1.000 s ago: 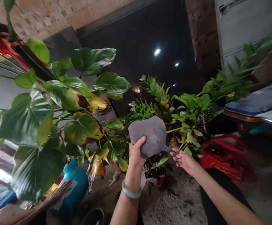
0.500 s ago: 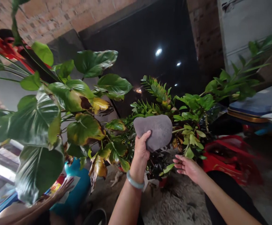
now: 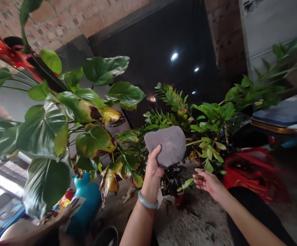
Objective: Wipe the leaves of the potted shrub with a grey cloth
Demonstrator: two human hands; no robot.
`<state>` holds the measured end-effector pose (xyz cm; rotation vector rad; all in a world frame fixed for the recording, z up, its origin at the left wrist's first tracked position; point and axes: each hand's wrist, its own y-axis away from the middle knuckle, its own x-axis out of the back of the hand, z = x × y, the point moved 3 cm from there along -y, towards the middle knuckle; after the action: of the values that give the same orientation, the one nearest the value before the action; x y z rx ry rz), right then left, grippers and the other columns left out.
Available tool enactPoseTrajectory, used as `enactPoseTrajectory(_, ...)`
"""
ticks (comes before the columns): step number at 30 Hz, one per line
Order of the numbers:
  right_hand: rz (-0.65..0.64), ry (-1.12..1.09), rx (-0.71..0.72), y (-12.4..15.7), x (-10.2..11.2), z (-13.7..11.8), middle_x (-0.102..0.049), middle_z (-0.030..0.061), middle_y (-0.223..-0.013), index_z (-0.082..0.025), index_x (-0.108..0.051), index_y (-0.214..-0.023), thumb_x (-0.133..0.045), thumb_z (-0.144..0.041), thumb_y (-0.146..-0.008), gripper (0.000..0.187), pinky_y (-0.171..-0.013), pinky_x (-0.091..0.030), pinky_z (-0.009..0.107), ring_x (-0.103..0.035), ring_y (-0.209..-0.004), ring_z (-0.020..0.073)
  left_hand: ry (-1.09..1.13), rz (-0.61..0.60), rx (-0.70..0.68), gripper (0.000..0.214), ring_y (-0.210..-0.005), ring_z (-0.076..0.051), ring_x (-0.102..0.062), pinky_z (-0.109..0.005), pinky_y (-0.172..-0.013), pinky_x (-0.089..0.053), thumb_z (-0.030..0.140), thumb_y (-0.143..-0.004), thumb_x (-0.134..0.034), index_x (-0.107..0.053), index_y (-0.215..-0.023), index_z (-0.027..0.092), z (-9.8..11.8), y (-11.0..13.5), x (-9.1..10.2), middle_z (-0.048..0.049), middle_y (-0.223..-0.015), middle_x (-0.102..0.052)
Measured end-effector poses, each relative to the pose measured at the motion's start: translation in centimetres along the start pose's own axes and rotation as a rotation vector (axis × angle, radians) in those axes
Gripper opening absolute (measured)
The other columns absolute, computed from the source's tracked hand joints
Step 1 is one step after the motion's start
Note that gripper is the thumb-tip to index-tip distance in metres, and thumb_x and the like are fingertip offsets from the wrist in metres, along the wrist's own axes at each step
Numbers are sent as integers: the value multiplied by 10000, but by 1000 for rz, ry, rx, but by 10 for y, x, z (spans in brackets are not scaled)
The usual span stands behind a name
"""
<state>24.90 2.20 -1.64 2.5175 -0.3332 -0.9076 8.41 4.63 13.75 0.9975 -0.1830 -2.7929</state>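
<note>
My left hand is raised and closed on a grey fuzzy cloth pad, held against the foliage of a small-leaved green plant. A pale bangle sits on that wrist. My right hand is lower and to the right, its fingers pinching a small green leaf of the same plant. The plant's pot is mostly hidden behind my left arm.
A big-leaved plant with yellowed, browned leaves fills the left. A teal cylinder stands below it, with another person's hand beside it. A red crate lies at right. Brick wall and a dark glossy panel stand behind.
My left hand with the pad has shifted slightly right and down. My right hand has dropped lower and its fingers have closed on the small leaf.
</note>
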Motion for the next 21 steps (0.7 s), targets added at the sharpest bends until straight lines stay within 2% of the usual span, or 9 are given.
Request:
enactPoseTrajectory(2, -18, -32, 30, 0, -4, -1, -686, 12, -595, -210, -631, -734, -683, -166, -648, 110, -532, -504, 276, -643, -510, 158, -36, 30, 52, 256, -774, -209, -693, -331, -815, -546, 161, -665, -722, -674, -914, 130, -14, -2, 5, -63, -835, -739)
enactPoseTrajectory(6, -50, -84, 72, -3, -6, 4, -639, -15, -540, -220, -590, -622, -683, -145, -599, 122, -562, -491, 270, -624, -519, 158, -274, 114, 348, 297, -673, -250, -684, -386, -748, -551, 95, -563, -749, -675, -850, 90, -57, 27, 48, -95, -716, -716)
enactPoseTrajectory(8, -58, -91, 71, -5, -5, 7, -636, -12, -541, -228, -600, -636, -684, -155, -594, 119, -558, -487, 287, -621, -526, 176, -311, 73, 408, 325, -733, -280, -692, -400, -768, -543, 101, -533, -765, -677, -846, 90, -59, 40, 59, -103, -715, -713)
enactPoseTrajectory(10, -56, -92, 62, -8, -4, 9, -652, 0, -566, -236, -610, -665, -666, -164, -611, 107, -589, -501, 315, -635, -556, 194, -278, 34, 368, 325, -789, -288, -692, -403, -795, -539, 149, -556, -771, -680, -864, 96, -44, 42, 53, -108, -754, -720)
enactPoseTrajectory(13, -54, -102, 61, -11, -4, 9, -685, 13, -645, -244, -616, -719, -632, -169, -638, 111, -666, -523, 348, -659, -616, 199, -142, 27, 128, 321, -860, -259, -687, -367, -832, -537, 186, -627, -746, -678, -933, 117, -5, 22, 23, -101, -881, -735)
enactPoseTrajectory(15, -65, -113, 70, -11, -5, 8, -701, 16, -708, -246, -622, -771, -627, -177, -647, 143, -706, -529, 359, -672, -663, 199, -60, 34, -22, 322, -907, -219, -679, -318, -853, -529, 177, -665, -722, -667, -981, 147, 10, 6, 6, -74, -948, -734)
enactPoseTrajectory(16, -72, -119, 74, -12, -5, 7, -703, 15, -726, -249, -621, -788, -630, -182, -648, 156, -722, -530, 363, -676, -682, 200, -44, 43, -56, 317, -911, -206, -678, -303, -853, -528, 173, -677, -715, -664, -989, 154, 10, 1, 2, -66, -959, -734)
enactPoseTrajectory(18, -82, -128, 80, -14, -5, 8, -701, 8, -728, -253, -615, -791, -637, -191, -650, 156, -744, -531, 364, -679, -701, 200, -78, 80, -8, 280, -865, -206, -685, -310, -834, -536, 163, -678, -711, -668, -954, 145, -5, -1, 6, -69, -925, -739)
enactPoseTrajectory(21, -77, -120, 58, -18, -2, 11, -668, 5, -625, -240, -599, -702, -649, -196, -650, 85, -677, -531, 345, -661, -630, 203, -213, 156, 242, 208, -765, -249, -695, -371, -789, -553, 125, -648, -710, -675, -853, 114, -43, 21, 35, -88, -759, -733)
